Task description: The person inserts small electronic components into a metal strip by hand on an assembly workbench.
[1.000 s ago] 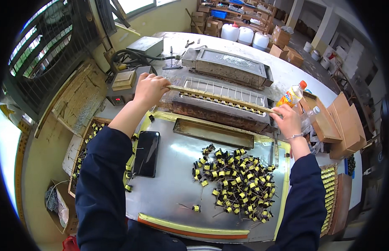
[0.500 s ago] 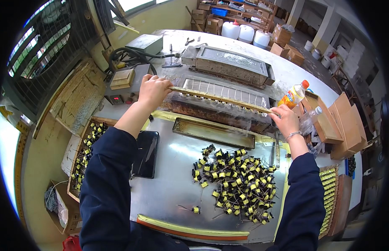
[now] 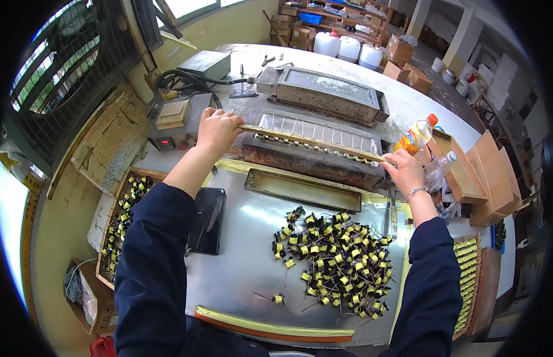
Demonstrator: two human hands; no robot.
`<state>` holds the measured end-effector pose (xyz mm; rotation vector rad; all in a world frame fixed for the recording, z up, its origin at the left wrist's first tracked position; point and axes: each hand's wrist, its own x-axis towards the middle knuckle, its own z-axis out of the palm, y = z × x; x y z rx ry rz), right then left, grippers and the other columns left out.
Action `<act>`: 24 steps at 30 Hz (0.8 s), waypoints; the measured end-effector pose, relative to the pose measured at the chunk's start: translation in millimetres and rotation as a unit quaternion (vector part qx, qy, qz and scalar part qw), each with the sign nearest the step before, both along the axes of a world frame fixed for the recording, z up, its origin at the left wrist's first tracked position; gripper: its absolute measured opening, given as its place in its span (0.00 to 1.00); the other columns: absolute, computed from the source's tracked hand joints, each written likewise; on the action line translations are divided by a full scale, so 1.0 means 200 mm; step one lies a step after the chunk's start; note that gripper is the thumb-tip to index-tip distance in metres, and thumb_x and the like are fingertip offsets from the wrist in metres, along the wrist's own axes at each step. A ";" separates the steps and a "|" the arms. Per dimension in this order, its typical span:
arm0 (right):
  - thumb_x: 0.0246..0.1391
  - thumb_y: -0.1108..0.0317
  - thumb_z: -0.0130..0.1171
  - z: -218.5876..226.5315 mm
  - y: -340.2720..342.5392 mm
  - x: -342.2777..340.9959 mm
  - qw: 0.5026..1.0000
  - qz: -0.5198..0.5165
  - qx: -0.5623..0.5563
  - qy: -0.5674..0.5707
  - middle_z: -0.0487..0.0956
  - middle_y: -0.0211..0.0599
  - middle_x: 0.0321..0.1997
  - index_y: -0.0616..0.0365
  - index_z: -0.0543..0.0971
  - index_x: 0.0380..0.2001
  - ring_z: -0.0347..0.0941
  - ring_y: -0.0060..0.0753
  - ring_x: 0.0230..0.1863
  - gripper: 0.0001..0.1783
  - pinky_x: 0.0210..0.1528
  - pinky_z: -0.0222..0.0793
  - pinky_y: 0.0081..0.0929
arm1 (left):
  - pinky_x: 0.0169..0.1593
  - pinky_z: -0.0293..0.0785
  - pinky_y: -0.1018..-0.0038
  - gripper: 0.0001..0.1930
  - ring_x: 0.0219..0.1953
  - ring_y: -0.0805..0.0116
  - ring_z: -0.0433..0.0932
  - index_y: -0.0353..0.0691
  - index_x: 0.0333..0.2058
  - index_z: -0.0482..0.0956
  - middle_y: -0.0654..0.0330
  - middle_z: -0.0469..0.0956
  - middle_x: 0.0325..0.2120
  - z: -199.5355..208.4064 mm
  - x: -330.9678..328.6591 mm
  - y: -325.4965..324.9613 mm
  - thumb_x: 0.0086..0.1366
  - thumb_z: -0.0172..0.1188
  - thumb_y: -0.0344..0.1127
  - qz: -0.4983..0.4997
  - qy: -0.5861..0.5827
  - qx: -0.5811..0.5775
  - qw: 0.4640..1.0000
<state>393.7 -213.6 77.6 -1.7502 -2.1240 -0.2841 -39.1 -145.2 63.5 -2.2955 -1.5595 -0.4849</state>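
My left hand (image 3: 219, 132) grips the left end of a long thin wooden strip (image 3: 312, 141). Its right end is pinched between the fingers of my right hand (image 3: 405, 171). Small parts hang in a row along the strip's near edge, with thin wires on its far side. It is held over a rectangular metal bath (image 3: 312, 166) with a scorched front wall and a shiny grey surface; whether the parts touch that surface I cannot tell. Directly in front lies a shallow narrow metal tray (image 3: 253, 183). Nearer me, a heap of small yellow-and-black coils (image 3: 342, 262) with wire leads covers part of the metal sheet (image 3: 241, 285).
A second raised bath (image 3: 324, 98) stands behind. To the right are an orange drink bottle (image 3: 414, 137), a clear bottle (image 3: 438, 169) and an open carton (image 3: 496, 178). On the left are a black phone (image 3: 207, 221), a control box (image 3: 193, 116) and a wooden tray of coils (image 3: 119, 202).
Smoke around the front of the bath has thinned. More of the parts under the strip shows. Both hands keep their grip and have hardly moved.
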 end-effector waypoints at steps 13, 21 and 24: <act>0.45 0.54 0.63 0.01 0.00 0.00 1.000 0.001 -0.007 0.003 0.75 0.28 0.29 0.43 0.82 0.29 0.76 0.36 0.32 0.09 0.34 0.71 0.34 | 0.55 0.59 0.65 0.07 0.41 0.69 0.75 0.52 0.33 0.81 0.69 0.80 0.31 0.01 0.00 -0.01 0.55 0.60 0.41 -0.001 0.007 0.003 1.000; 0.45 0.55 0.63 0.02 -0.01 -0.01 1.000 0.003 -0.007 0.011 0.75 0.29 0.29 0.44 0.82 0.29 0.76 0.37 0.33 0.09 0.34 0.71 0.34 | 0.54 0.60 0.65 0.07 0.40 0.69 0.75 0.51 0.33 0.80 0.69 0.80 0.31 0.02 -0.01 -0.01 0.55 0.60 0.41 -0.005 0.001 -0.003 1.000; 0.45 0.55 0.63 0.02 -0.01 -0.01 1.000 0.001 -0.012 0.009 0.75 0.29 0.30 0.44 0.82 0.29 0.76 0.37 0.33 0.09 0.35 0.71 0.34 | 0.55 0.59 0.64 0.07 0.40 0.69 0.75 0.51 0.33 0.80 0.69 0.80 0.30 0.02 -0.01 -0.01 0.55 0.60 0.41 -0.005 0.003 -0.002 1.000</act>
